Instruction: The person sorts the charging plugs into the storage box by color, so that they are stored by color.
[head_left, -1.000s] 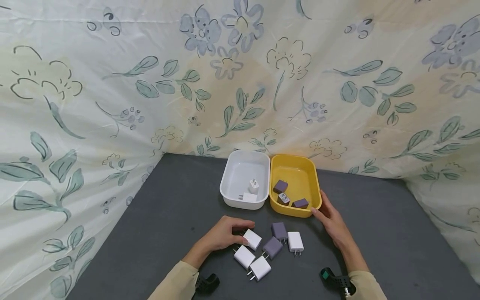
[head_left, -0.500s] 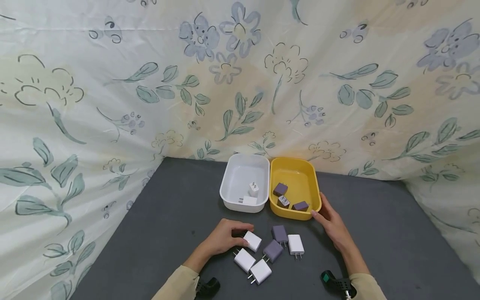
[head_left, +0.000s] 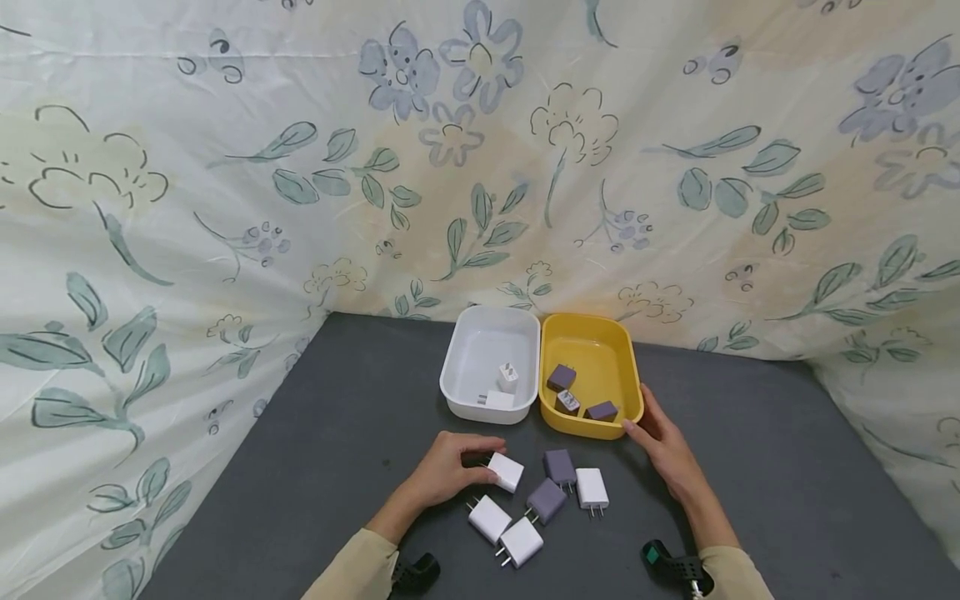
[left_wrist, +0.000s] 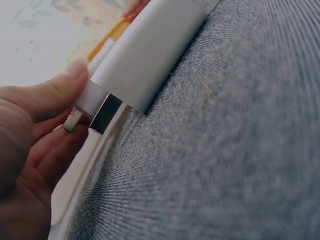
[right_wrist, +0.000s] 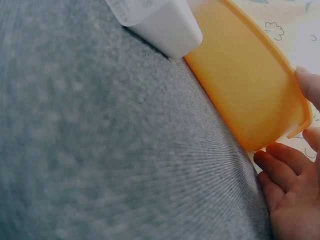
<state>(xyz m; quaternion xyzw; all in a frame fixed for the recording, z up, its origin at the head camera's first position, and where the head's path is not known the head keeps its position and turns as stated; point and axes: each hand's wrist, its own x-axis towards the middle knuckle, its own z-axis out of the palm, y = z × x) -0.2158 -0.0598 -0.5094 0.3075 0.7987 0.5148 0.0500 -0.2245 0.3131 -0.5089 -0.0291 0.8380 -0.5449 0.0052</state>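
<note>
My left hand (head_left: pixel 448 471) pinches a white plug-in charger (head_left: pixel 508 473) between thumb and fingers, its prongs toward the palm. In the left wrist view, a nearer white charger (left_wrist: pixel 150 50) partly covers the held one (left_wrist: pixel 92 97). My right hand (head_left: pixel 669 450) grips the near right corner of the yellow tray (head_left: pixel 592 342), thumb at the rim and fingers along the outer side. Two purple chargers (head_left: pixel 558 468) and a white charger (head_left: pixel 592 490) lie to the right of the held charger. Two white chargers (head_left: pixel 520 542) lie nearer the front.
A white tray (head_left: pixel 480 346) holding two white chargers (head_left: pixel 500 400) stands against the yellow tray's left side. Inside the yellow one are three purple chargers (head_left: pixel 561 377). A flowered cloth (head_left: pixel 465 208) hangs behind the dark tabletop (head_left: pixel 337 400).
My left hand has risen slightly with the white charger in its pinch. My right hand stays at the yellow tray's corner. The head view tipped up slightly.
</note>
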